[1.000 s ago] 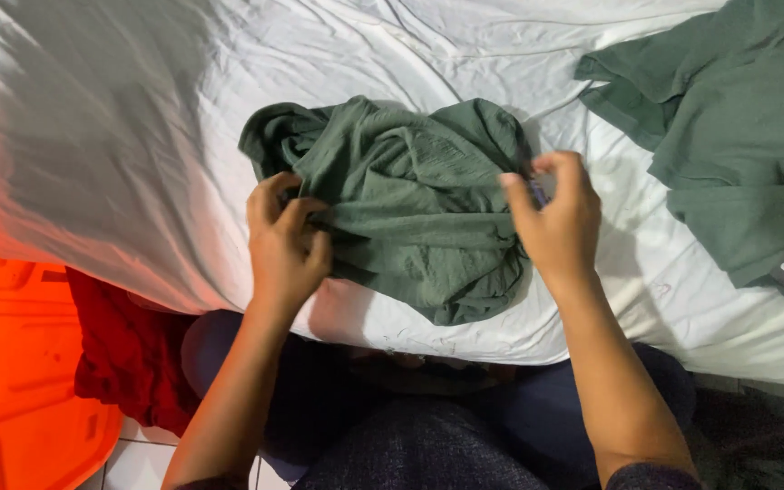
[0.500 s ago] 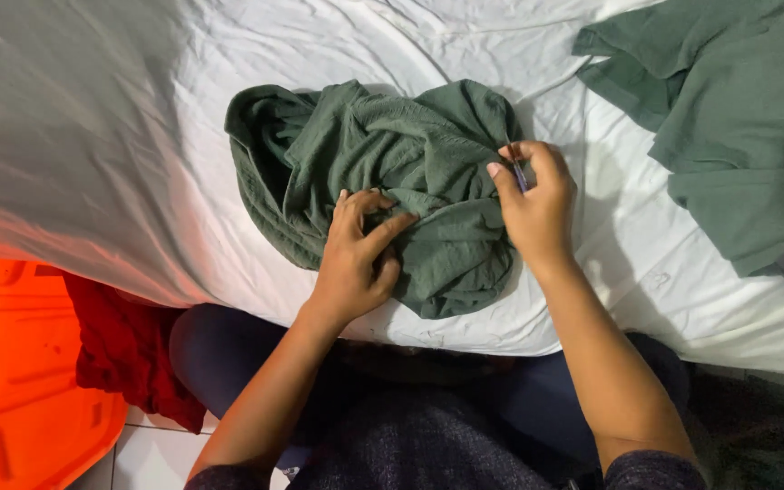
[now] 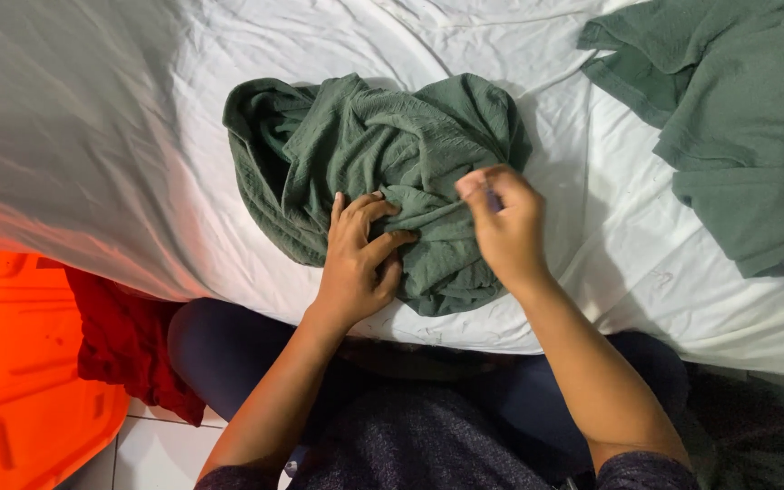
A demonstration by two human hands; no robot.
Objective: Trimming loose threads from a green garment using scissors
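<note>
Green crumpled garment (image 3: 383,154) lay on the white sheet (image 3: 120,127), near its front edge. Left hand (image 3: 356,263) pressed flat, fingers spread on the cloth; right hand (image 3: 505,227) pinched a fold. Risk: the loose bunching could let the pinched fold slip free.

Second green garment (image 3: 737,136) and orange bin (image 3: 20,372) cut by edges; right-hand fingers (image 3: 483,186) motion-blurred.

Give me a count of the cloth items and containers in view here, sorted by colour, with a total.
Green: 2, the crumpled green garment under the left hand and right hand, and the flat green garment at the right
White: 1, the bed sheet
Red: 1, the red cloth
Orange: 1, the orange bin
Total: 5
</note>
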